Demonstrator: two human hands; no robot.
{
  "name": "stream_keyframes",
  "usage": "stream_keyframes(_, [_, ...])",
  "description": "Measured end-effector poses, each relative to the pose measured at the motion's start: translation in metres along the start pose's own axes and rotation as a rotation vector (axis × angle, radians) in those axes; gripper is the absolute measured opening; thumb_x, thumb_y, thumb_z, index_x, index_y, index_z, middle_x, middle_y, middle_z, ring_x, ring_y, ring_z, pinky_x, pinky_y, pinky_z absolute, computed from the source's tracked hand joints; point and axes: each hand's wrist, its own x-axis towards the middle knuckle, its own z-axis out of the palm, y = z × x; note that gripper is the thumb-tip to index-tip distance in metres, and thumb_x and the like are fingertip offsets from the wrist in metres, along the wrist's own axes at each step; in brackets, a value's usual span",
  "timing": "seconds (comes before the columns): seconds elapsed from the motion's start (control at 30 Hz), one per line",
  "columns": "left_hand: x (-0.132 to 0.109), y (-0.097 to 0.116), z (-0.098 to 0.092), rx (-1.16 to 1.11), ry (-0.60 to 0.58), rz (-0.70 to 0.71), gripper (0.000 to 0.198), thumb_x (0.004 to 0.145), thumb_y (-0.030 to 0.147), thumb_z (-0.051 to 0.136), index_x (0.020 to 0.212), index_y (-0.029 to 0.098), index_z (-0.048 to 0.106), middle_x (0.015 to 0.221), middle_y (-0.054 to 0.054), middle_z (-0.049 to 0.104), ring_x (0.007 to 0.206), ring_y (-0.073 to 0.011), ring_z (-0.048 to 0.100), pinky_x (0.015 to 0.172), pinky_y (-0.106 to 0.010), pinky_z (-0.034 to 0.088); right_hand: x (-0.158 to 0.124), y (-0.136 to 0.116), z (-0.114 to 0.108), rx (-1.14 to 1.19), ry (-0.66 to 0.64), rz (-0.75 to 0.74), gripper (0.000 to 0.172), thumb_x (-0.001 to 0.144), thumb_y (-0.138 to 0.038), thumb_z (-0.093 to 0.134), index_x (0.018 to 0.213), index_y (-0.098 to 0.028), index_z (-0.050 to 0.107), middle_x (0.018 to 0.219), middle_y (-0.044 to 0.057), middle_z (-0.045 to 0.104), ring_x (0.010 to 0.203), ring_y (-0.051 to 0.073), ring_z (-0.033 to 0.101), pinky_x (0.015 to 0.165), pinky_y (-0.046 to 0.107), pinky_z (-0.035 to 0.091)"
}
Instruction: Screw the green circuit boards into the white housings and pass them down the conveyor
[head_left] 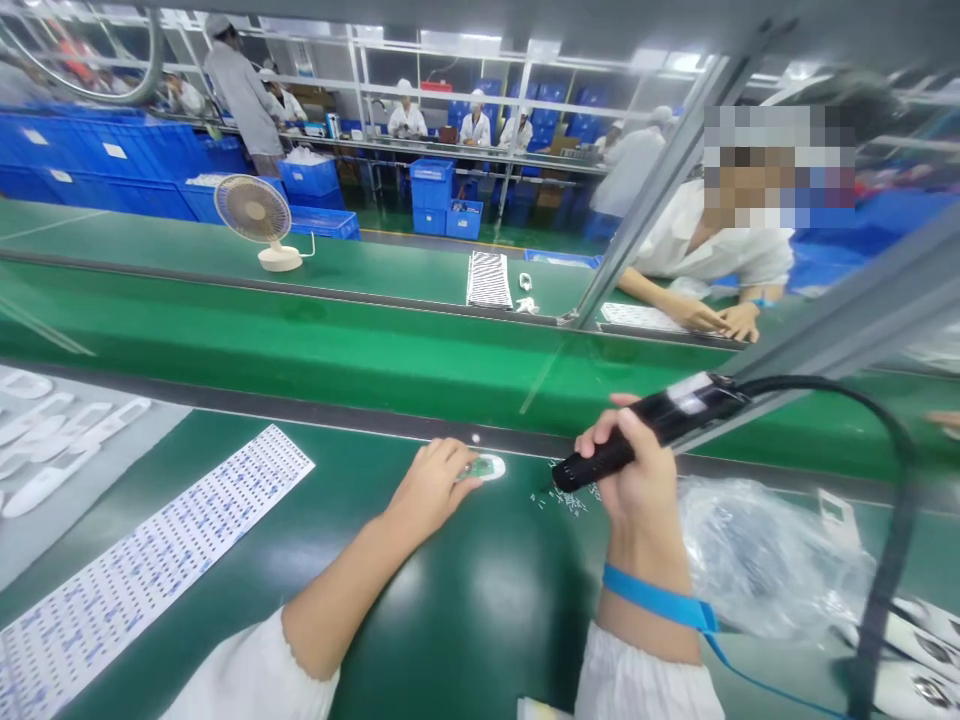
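My left hand (435,480) is closed on a small white plastic housing (491,467) with a green circuit board in it, lying on the green bench top; the fingers hide its left part. In my right hand (637,465) is a black electric screwdriver (645,430), tilted with its nose down to the left. Its tip is over a scatter of small screws (571,500) on the bench, right of the housing. Whether a screw is on the tip is too small to tell. A blue strap (660,598) circles my right wrist.
A printed label sheet (157,575) and white plastic shells (60,430) lie at left. Right are a clear plastic bag (765,550), more white parts (919,640) and the screwdriver's cable (904,480). Beyond the green conveyor belt (337,345), a fan (256,215) stands and a co-worker (712,250) leans.
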Motion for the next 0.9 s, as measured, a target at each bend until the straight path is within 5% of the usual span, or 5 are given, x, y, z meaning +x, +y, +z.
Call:
stream_keyframes(0.3, [0.151, -0.058, -0.025, 0.146, 0.076, -0.213, 0.023, 0.094, 0.036, 0.060, 0.109, 0.019, 0.066, 0.113, -0.009, 0.064, 0.107, -0.0265, 0.056, 0.094, -0.038, 0.042, -0.003, 0.005, -0.004, 0.014, -0.150, 0.110, 0.028, 0.079, -0.034, 0.072, 0.099, -0.020, 0.058, 0.059, -0.006, 0.055, 0.045, 0.015, 0.054, 0.047, 0.028, 0.041])
stream_keyframes(0.43, [0.177, -0.081, -0.029, 0.181, 0.141, -0.337, 0.022, 0.095, 0.036, 0.058, 0.105, 0.018, 0.066, 0.108, -0.012, 0.064, 0.107, -0.0293, 0.054, 0.093, -0.040, 0.041, -0.003, 0.002, -0.005, 0.034, -0.146, 0.119, 0.028, 0.079, -0.035, 0.072, 0.098, -0.020, 0.059, 0.059, -0.006, 0.055, 0.045, 0.015, 0.054, 0.047, 0.028, 0.041])
stream_keyframes(0.63, [0.156, -0.073, -0.027, 0.145, 0.256, -0.324, 0.031, 0.096, 0.036, 0.053, 0.118, 0.014, 0.059, 0.119, -0.017, 0.061, 0.112, -0.0328, 0.054, 0.095, -0.045, 0.042, -0.002, 0.003, -0.008, 0.045, -0.123, 0.122, 0.028, 0.079, -0.034, 0.074, 0.099, -0.019, 0.060, 0.058, -0.005, 0.056, 0.045, 0.015, 0.053, 0.047, 0.027, 0.041])
stream_keyframes(0.73, [0.120, -0.040, -0.016, 0.094, 0.297, -0.229, 0.026, 0.098, 0.031, 0.047, 0.114, 0.015, 0.060, 0.121, -0.015, 0.062, 0.114, -0.0297, 0.054, 0.098, -0.044, 0.042, -0.001, 0.004, -0.008, 0.041, -0.093, 0.125, 0.028, 0.079, -0.034, 0.074, 0.099, -0.020, 0.060, 0.058, -0.005, 0.056, 0.045, 0.015, 0.053, 0.048, 0.028, 0.041])
stream_keyframes(0.9, [0.038, 0.023, 0.018, -0.105, 0.135, 0.140, 0.013, 0.096, 0.029, 0.054, 0.094, 0.021, 0.065, 0.101, -0.004, 0.069, 0.099, -0.0207, 0.061, 0.090, -0.036, 0.047, -0.003, 0.001, -0.011, 0.108, -0.059, 0.053, 0.023, 0.081, -0.033, 0.070, 0.098, -0.023, 0.061, 0.059, -0.005, 0.054, 0.046, 0.015, 0.052, 0.049, 0.028, 0.041])
